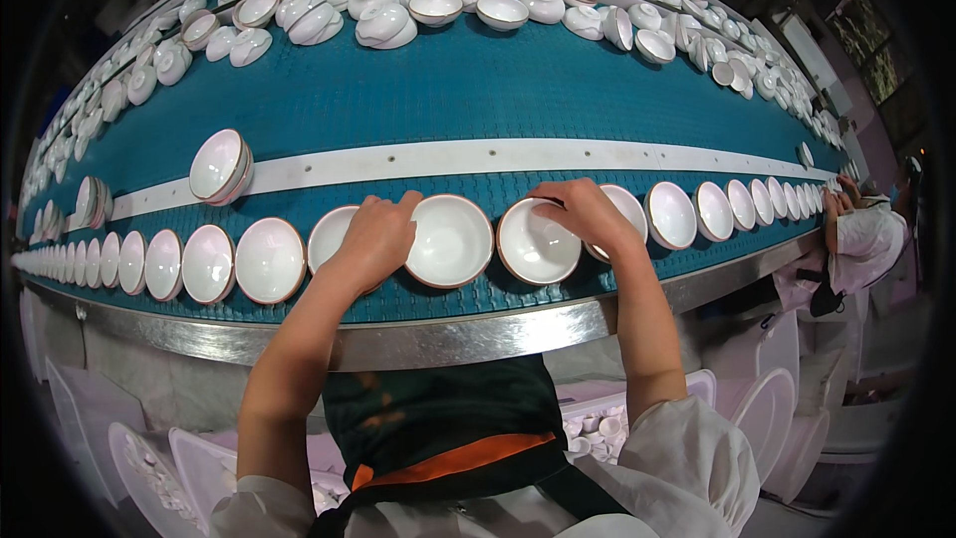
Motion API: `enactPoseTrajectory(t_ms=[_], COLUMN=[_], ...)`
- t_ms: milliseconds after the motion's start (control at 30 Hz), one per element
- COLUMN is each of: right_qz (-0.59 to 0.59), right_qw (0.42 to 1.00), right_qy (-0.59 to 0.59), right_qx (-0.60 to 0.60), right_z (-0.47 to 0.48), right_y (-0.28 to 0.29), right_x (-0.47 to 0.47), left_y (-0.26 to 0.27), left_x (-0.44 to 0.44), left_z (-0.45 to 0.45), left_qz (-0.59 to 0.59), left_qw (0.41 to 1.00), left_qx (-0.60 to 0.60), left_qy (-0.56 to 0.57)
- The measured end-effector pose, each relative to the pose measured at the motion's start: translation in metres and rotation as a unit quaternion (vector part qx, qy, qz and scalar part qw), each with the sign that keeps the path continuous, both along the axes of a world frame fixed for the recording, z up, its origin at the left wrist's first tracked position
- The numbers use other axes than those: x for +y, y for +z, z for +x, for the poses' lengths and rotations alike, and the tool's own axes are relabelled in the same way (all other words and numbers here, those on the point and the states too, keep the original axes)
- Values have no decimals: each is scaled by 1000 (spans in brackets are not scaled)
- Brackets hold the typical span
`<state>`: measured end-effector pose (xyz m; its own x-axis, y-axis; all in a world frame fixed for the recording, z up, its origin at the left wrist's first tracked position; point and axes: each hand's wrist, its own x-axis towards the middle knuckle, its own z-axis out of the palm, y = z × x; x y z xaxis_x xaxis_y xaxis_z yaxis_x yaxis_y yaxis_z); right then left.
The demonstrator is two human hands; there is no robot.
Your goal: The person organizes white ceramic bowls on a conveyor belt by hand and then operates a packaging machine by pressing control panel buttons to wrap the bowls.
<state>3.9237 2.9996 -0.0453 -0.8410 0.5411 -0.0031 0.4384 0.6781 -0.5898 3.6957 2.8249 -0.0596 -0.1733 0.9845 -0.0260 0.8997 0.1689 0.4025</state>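
A long row of white ceramic bowls with brown rims runs along the near lane of a teal conveyor belt [478, 302]. My right hand [586, 213] grips the upper rim of one bowl [539, 254], with a finger reaching inside it. The bowl to its right [626, 211] is partly behind that hand. My left hand [379, 239] lies over the right side of another bowl [328, 235]. Its fingertips are by the left rim of the middle bowl [452, 243]; their grip is hidden.
A white divider rail [448, 155] separates the lanes, with stacked bowls [218, 167] on it. Heaped bowls [385, 22] line the far side. A steel edge [478, 340] borders the belt near me. Plastic bins [765, 418] stand below. Another person [866, 239] is at the far right.
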Motion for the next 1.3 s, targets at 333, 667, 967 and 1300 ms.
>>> enactPoseTrajectory(t_ms=[333, 667, 967, 1300], right_qz=[46, 50, 76, 53], right_qw=[991, 997, 992, 997], right_qy=[-63, -44, -81, -51], right_qx=[110, 51, 66, 5], right_z=[43, 89, 133, 174], right_y=[12, 4, 0, -3], right_x=[33, 64, 99, 128], left_y=[10, 0, 8, -1], left_x=[33, 61, 90, 120], left_z=[56, 93, 131, 174], left_qz=[212, 35, 170, 47], left_qw=[975, 999, 983, 996], left_qx=[-30, -10, -66, -66], left_qy=[-57, 24, -12, -23])
